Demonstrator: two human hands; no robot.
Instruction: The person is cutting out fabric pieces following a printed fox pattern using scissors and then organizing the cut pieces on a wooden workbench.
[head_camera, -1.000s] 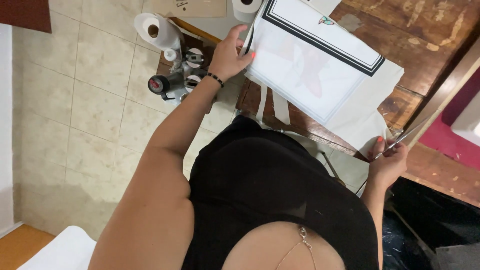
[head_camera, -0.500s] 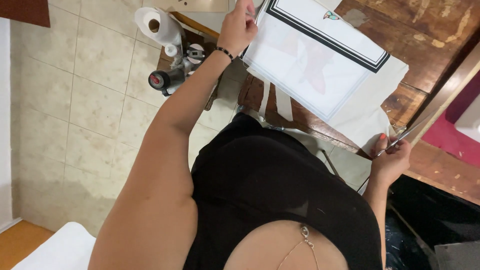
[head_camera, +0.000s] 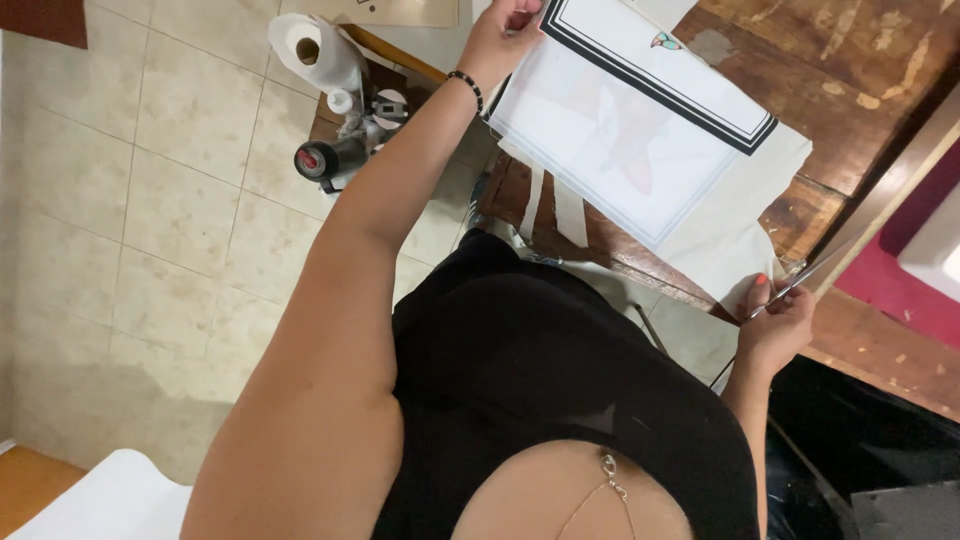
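Paper roll (head_camera: 305, 45): white, on a low stand over the tiled floor (head_camera: 150, 200), well left of the left fingers.
Black spool (head_camera: 322, 158): lying just below the roll, among small sewing items; details too small to tell.
Left hand (head_camera: 508, 35): arm stretched out, beaded bracelet (head_camera: 466, 88) on the wrist; fingers clamped on the upper left corner of the cloth.
Cloth (head_camera: 620, 140): white panel with a black double border, a small coloured emblem near its top edge; spread on the tabletop (head_camera: 850, 70), right of the left fingers and above the right fingers. Two white straps (head_camera: 550, 205) hang from its lower edge over the tabletop's front.
Tabletop: dark worn wood.
Right hand (head_camera: 775, 325): at the tabletop's front edge, just below the cloth's lower right corner; fingers closed around scissors (head_camera: 800, 282), whose thin metal blades point up and right.
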